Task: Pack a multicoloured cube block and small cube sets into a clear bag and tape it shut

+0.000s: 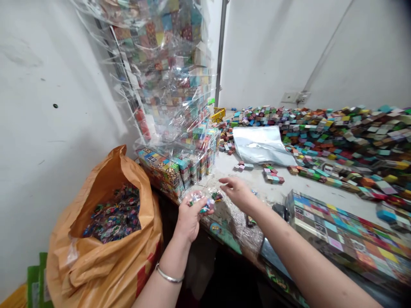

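Note:
Near the table's front edge, my left hand [189, 218] is closed round clear plastic packets [199, 201] with small colourful pieces inside; how many it holds I cannot tell. A silver bangle circles that wrist. My right hand [236, 192] hovers to the right, fingers apart and pointing left, with nothing visible in it. Just below its fingertips, a small dark, multicoloured packet [216, 196] lies on the tabletop. Crinkled clear wrap [245, 235] covers part of the table edge beneath my right forearm.
An orange sack [128, 252] full of small packets stands open at the left. Plastic-wrapped stacks of patterned boxes [173, 77] rise behind my left hand. A silvery sheet [261, 143] lies before heaped little boxes [337, 137]. A wrapped block of boxes [349, 235] sits at right.

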The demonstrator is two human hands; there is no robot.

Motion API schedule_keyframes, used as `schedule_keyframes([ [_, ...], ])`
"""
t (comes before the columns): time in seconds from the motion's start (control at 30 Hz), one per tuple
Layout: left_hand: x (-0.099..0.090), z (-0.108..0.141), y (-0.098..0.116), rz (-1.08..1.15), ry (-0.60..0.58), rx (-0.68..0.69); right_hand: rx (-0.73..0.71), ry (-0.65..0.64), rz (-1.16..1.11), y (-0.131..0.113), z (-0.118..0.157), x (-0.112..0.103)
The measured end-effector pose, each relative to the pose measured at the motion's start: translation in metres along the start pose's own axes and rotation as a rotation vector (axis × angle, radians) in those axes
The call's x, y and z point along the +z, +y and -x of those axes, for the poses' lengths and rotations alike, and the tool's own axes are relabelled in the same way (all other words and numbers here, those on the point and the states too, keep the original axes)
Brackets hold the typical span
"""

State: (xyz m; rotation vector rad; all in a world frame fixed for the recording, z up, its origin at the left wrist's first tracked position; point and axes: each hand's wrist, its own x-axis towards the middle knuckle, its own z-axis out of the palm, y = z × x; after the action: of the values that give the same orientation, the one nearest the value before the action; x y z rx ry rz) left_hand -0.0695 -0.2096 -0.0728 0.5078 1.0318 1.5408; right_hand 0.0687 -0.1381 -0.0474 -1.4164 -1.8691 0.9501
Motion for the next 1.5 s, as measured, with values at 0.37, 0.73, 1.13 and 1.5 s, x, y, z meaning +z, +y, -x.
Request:
schedule_keyframes([
  [0.37, -0.026, 0.019, -0.012, -0.044, -0.007, -0.061, -0.052, -0.067, 0.26, -0.006, 0.017, 0.009],
  [0.73, -0.009, 0.055, -0.028, 0.018, -0.146, -0.223, -0.252, -0.17, 0.317, -0.012, 0.11, 0.005],
  [1.13, 0.003, 0.069, -0.033, -0.101, -0.188, -0.275, 0.096, -0.061, 0.768, 0.03, 0.076, -0.034],
  [1.5, 0.022, 0.056, -0.031, -0.011, -0.53, -0.324, 0.005, -0.096, 0.288, 0.015, 0.092, -0.042],
])
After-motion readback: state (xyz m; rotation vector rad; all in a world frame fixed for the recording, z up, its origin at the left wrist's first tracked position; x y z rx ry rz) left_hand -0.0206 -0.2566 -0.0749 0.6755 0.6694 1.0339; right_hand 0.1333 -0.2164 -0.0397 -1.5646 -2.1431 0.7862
